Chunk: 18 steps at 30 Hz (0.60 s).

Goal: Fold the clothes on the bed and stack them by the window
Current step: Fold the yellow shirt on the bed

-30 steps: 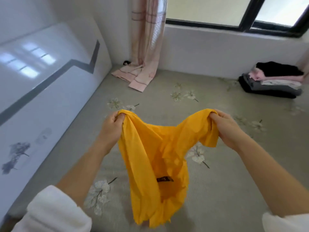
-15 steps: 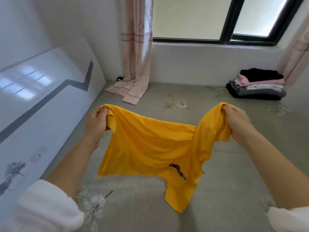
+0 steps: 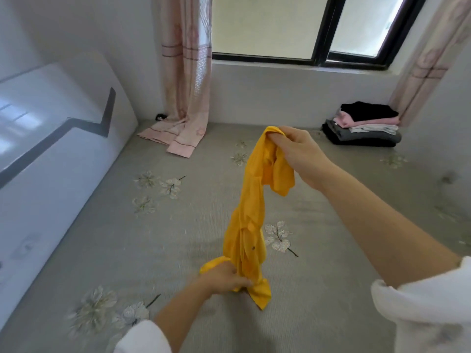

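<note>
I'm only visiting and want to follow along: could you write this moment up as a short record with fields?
place: bed with a flower-print cover, below a window
shirt: yellow, hanging bunched, not folded
right hand: raised, grips the shirt's top end
left hand: low near the bed, grips the shirt's bottom end
stack: folded clothes, black on top, far right under the window
curtain: pink, its hem trailing onto the bed

A pink curtain [image 3: 187, 80] is hung in the corner, its hem pooled beside a white headboard [image 3: 51, 161] crossed by a dark stripe [image 3: 86, 127].
</note>
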Each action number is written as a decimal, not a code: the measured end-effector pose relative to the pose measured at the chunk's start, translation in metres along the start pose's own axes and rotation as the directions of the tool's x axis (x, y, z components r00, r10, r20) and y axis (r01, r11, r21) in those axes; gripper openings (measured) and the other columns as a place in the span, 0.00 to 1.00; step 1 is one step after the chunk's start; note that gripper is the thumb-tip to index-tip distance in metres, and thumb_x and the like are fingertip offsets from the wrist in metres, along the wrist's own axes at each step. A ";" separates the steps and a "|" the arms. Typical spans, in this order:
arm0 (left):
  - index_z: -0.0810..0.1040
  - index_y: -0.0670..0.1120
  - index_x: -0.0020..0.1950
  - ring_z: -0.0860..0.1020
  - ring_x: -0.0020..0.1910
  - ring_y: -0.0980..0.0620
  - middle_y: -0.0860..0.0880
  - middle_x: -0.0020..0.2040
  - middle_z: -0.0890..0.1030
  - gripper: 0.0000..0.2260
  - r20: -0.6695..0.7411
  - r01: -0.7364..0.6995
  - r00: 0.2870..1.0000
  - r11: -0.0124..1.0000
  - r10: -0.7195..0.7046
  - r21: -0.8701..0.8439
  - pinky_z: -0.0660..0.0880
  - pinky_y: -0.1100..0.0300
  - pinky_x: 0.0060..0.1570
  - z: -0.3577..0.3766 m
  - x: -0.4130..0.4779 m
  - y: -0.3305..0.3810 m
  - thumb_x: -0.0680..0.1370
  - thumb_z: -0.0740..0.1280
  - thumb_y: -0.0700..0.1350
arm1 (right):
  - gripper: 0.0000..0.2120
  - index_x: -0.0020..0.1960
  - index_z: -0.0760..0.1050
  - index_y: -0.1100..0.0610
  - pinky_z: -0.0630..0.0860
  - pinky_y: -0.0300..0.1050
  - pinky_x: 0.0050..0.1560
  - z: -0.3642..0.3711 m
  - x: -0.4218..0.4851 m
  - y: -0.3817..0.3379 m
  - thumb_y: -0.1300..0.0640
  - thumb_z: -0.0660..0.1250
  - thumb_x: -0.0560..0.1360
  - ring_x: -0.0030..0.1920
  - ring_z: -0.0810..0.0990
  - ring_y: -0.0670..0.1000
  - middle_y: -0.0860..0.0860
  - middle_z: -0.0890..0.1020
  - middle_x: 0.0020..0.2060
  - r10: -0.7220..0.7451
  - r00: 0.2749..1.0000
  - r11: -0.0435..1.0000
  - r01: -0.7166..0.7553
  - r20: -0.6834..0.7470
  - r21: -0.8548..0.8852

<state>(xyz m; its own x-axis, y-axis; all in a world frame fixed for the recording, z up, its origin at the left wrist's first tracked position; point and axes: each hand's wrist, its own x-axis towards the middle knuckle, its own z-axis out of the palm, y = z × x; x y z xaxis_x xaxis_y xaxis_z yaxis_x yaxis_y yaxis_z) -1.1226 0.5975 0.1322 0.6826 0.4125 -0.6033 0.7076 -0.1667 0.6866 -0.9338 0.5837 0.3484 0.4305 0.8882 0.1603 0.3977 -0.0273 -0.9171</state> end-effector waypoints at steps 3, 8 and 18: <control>0.71 0.47 0.68 0.75 0.60 0.51 0.49 0.62 0.77 0.23 -0.040 -0.042 0.999 0.984 0.036 -0.170 0.71 0.57 0.59 0.026 0.018 -0.020 0.75 0.70 0.53 | 0.09 0.47 0.78 0.55 0.71 0.40 0.42 0.007 -0.003 -0.008 0.54 0.60 0.80 0.39 0.74 0.47 0.52 0.75 0.38 -0.011 1.000 1.000 0.011 0.011 0.022; 0.56 0.45 0.76 0.69 0.68 0.45 0.47 0.70 0.69 0.39 -0.311 0.021 0.935 0.902 -0.170 -0.431 0.71 0.51 0.62 0.035 0.040 -0.030 0.72 0.73 0.51 | 0.10 0.45 0.79 0.50 0.73 0.44 0.44 0.000 -0.006 -0.016 0.54 0.60 0.81 0.40 0.75 0.48 0.50 0.77 0.36 -0.010 1.000 0.986 0.013 -0.020 0.169; 0.80 0.47 0.45 0.79 0.45 0.47 0.44 0.45 0.82 0.09 -0.440 -0.109 0.893 0.904 -0.094 -0.414 0.74 0.55 0.45 0.001 0.058 -0.028 0.81 0.62 0.47 | 0.19 0.36 0.84 0.43 0.80 0.42 0.39 -0.058 -0.015 0.009 0.53 0.61 0.80 0.36 0.82 0.42 0.42 0.83 0.33 0.089 0.988 0.909 -0.029 -0.125 0.417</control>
<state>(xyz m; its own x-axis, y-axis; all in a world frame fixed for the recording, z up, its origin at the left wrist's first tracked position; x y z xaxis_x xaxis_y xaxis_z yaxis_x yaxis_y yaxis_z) -1.1026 0.6257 0.0774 0.4632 0.7778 -0.4249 0.4899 0.1748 0.8541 -0.8895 0.5435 0.3585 0.5621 0.8179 0.1229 0.0113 0.1409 -0.9900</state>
